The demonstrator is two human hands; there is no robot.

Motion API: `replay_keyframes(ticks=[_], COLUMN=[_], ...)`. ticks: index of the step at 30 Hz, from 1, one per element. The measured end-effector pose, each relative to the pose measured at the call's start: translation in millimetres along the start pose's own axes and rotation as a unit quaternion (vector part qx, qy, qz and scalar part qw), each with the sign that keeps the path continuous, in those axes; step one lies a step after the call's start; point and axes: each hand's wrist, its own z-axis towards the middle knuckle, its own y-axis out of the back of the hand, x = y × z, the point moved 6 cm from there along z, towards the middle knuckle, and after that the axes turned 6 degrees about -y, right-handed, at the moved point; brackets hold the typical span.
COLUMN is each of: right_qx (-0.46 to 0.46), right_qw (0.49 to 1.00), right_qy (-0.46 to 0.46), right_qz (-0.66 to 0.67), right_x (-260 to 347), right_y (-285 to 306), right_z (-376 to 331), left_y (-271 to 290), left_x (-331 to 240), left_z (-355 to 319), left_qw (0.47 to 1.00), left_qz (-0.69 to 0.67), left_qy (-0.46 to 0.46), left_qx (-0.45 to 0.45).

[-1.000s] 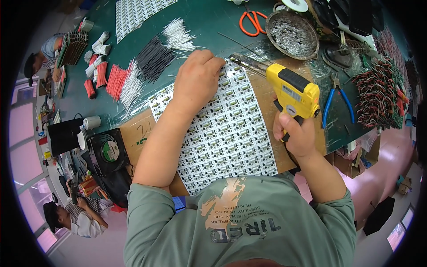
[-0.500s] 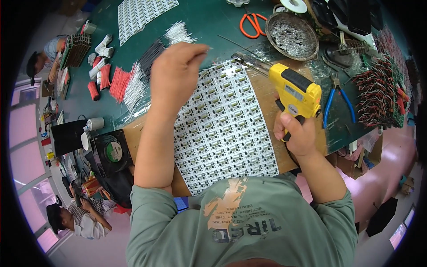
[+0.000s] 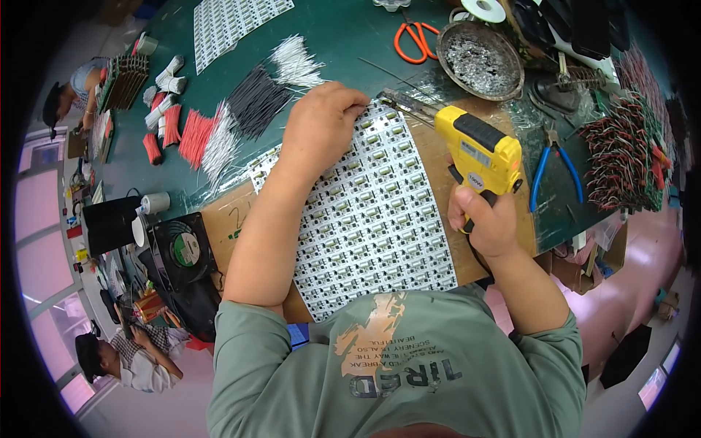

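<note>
In my right hand [image 3: 485, 219] is a yellow and black soldering gun [image 3: 476, 150]. Its tip end reaches the far right corner of a white sheet of small circuit boards [image 3: 369, 219]. My left hand [image 3: 319, 130] hovers over the far edge of that sheet, thumb and forefinger pinched close to the gun's tip. Whatever those fingertips hold is too small to make out. Beyond the left hand lie a bundle of black wires [image 3: 257, 101] and a bundle of white wires [image 3: 296, 62]. The sheet rests on a brown board [image 3: 431, 164].
Red wires [image 3: 196, 139] and more white wires lie at the left, near a fan [image 3: 182, 248]. A metal pan of solder scraps [image 3: 478, 58], orange-handled scissors [image 3: 415, 40] and blue-handled pliers [image 3: 555, 171] are to the right. Wired boards [image 3: 624, 157] stand at the far right. Two people are at left.
My left hand has moved right and slightly nearer, toward the gun's tip, uncovering more of the black wires. The soldering gun has shifted a little to the left.
</note>
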Motion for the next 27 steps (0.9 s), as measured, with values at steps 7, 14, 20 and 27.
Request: replay_keyframes(ticks=[7, 14, 20, 27], right_qx=[0.0, 0.003, -0.033, -0.032], right_qw=[1.0, 0.999, 0.997, 0.998], right_qy=[-0.007, -0.012, -0.028, -0.02], right_qz=[-0.024, -0.03, -0.069, -0.059], right_x=[1.6, 3.9, 6.5, 4.6], right_y=[-2.7, -6.0, -8.1, -4.1], right_z=[0.3, 1.9, 2.7, 1.8], left_y=[-0.2, -2.4, -2.2, -3.1], left_x=[0.2, -0.7, -1.2, -1.7], left_z=[-1.2, -2.6, -3.5, -3.9], left_qw=[1.0, 0.999, 0.999, 0.999], left_qz=[0.012, 0.019, 0.023, 0.022], left_qy=[-0.001, 0.0, -0.003, -0.007], left_qx=[-0.016, -0.031, -0.04, -0.043])
